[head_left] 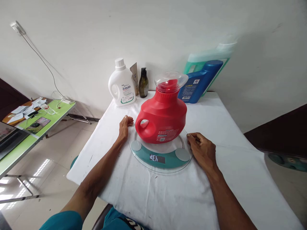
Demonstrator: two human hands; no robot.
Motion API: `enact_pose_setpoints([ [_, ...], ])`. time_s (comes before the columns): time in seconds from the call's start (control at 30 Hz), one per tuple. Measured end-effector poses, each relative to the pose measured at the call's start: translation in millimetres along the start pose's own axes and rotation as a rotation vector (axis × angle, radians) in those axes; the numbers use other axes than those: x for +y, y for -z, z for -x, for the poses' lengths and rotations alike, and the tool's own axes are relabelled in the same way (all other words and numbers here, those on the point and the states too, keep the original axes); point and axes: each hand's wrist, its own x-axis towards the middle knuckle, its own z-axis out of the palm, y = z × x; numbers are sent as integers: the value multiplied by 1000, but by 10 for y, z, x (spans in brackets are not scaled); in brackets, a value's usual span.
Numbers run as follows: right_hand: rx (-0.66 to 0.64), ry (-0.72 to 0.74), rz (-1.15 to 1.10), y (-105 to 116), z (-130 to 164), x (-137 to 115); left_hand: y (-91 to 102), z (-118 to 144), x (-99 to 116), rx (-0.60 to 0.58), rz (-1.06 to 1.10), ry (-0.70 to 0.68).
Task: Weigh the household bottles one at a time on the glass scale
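A red detergent jug with a clear cap stands upright on a round glass scale whose display is lit. My left hand rests on the white cloth just left of the scale, fingers curled loosely, holding nothing. My right hand lies on the cloth at the scale's right edge, fingers bent and touching or nearly touching the glass rim, with nothing in its grip.
A white detergent bottle, a tan tube and a dark bottle stand at the back by the wall. A blue jug leans against a green jug. A green side table with papers stands left.
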Motion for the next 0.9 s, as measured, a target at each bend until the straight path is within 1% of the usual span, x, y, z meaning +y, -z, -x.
enact_pose_setpoints([
  [0.47,4,-4,1,13,8,-18,-15,28,28,-10,-2,2],
  [0.63,6,15,7,11,11,-16,-12,32,29,-14,-18,0],
  [0.9,1,-5,-4,10,-1,-6,-14,28,19,-16,-25,-5],
])
